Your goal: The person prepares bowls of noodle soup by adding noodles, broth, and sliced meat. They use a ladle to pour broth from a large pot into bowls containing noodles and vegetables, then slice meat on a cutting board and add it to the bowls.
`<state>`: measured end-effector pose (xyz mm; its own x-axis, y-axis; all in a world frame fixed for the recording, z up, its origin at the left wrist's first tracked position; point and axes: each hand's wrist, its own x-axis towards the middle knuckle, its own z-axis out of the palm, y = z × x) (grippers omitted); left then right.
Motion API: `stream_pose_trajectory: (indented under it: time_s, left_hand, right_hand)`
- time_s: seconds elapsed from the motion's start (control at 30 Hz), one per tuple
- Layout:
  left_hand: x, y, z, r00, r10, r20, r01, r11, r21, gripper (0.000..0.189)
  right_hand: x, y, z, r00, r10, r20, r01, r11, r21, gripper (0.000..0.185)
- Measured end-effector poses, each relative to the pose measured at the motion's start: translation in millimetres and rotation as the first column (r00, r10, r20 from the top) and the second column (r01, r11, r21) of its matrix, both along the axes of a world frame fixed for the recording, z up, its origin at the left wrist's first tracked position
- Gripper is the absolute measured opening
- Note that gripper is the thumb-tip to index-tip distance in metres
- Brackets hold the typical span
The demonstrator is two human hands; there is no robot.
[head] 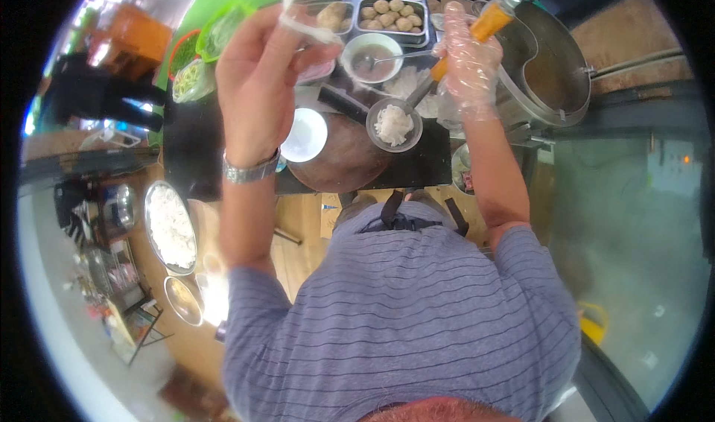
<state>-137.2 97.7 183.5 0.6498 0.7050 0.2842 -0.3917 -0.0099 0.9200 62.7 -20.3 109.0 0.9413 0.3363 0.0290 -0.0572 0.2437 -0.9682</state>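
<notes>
My left hand (260, 81), bare with a metal-band watch on its wrist, is raised at the left over the table. Its fingers pinch a blurred white strand (307, 29); whether it is noodle or plastic I cannot tell. In a clear plastic glove, my right hand (472, 67) grips the wooden handle (491, 22) of a noodle strainer. White noodles (394, 125) lie in the strainer's round basket, above the black table beside a round wooden board (341, 170). Between my hands stands a white bowl (347, 59) of liquid with a metal spoon (405, 56) in it.
A second white bowl (304, 134) overlaps the board's left edge. Metal trays hold meatballs (391, 17) and other food at the back. A large divided metal pot (558, 75) of liquid stands right. Greens (192, 81) sit left; a basin of white noodles (170, 229) is lower left.
</notes>
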Motion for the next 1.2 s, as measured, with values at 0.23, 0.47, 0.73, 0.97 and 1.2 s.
stream_pose_trajectory:
  time_s: [0.23,0.47,0.73,0.97,1.2]
  left_hand:
    - [40.4,-19.6,15.4,0.974,-0.126,0.19,0.136,0.99,-0.038,0.021]
    - [54.2,-27.0,13.2,0.991,-0.127,0.037,0.128,0.991,-0.033,0.023]
    - [64.4,-42.6,-51.8,0.921,-0.206,-0.331,0.214,0.977,-0.011,0.015]
    - [88.7,-39.9,-163.9,0.733,-0.055,-0.678,0.518,0.691,0.504,0.022]
    - [100.1,-49.6,-198.4,0.786,0.03,-0.617,0.491,0.576,0.654,0.03]
  right_hand:
    - [37.1,-21.7,-21.4,0.998,0.058,-0.016,-0.059,0.995,-0.076,0.031]
    - [47.0,-28.6,-19.6,0.994,0.023,-0.106,-0.022,1.0,0.005,0.03]
    - [39.5,-34.4,-9.1,0.992,-0.067,-0.111,0.07,0.997,0.03,0.03]
    - [39.1,-41.4,0.4,0.989,-0.12,-0.083,0.12,0.993,-0.009,0.029]
    - [38.9,-56.4,8.7,0.995,-0.101,-0.028,0.1,0.994,-0.045,0.027]
